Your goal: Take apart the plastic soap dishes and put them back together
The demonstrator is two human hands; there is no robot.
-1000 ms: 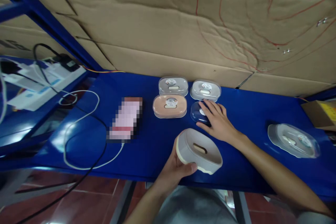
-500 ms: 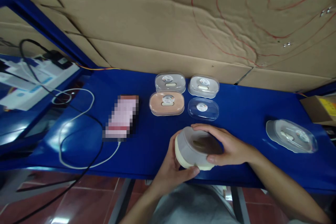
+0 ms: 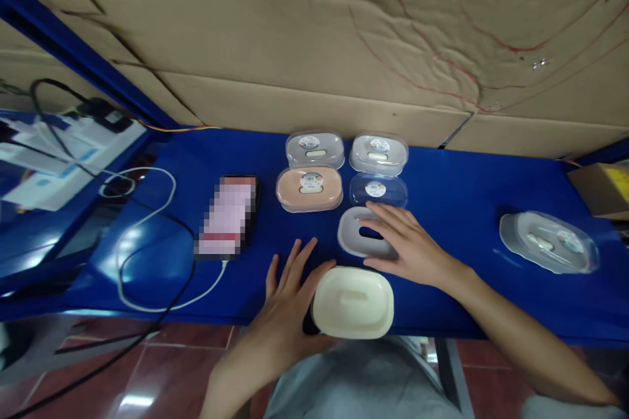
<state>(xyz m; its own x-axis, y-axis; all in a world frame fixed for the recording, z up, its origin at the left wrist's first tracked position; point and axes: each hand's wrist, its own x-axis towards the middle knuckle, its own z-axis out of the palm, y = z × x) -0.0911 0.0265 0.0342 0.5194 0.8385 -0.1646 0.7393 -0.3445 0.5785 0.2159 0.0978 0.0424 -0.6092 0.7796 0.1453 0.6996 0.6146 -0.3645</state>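
Note:
My left hand (image 3: 282,314) is at the left side of a cream oval dish (image 3: 352,304) near the table's front edge. Its fingers are spread, with the index finger and thumb beside the dish's rim. The dish's hollow faces up, with a raised bar on its floor. My right hand (image 3: 405,245) spans a grey oval insert with a slot (image 3: 352,236), fingers over its far part and thumb at its near edge. The insert's right end is hidden under the hand. Just beyond it lies a clear lid (image 3: 358,190) with a round label.
Behind are a peach lidded box (image 3: 295,196) and two grey lidded boxes (image 3: 297,156), (image 3: 361,160). Another grey lidded box (image 3: 525,242) stands at right, near a cardboard box (image 3: 592,190). A phone (image 3: 226,216) on a white cable (image 3: 147,308) lies at left, near power strips (image 3: 73,170).
The grey insert and cream dish, held together before, are now apart. The insert is beyond the dish under my right hand; my left fingers have spread.

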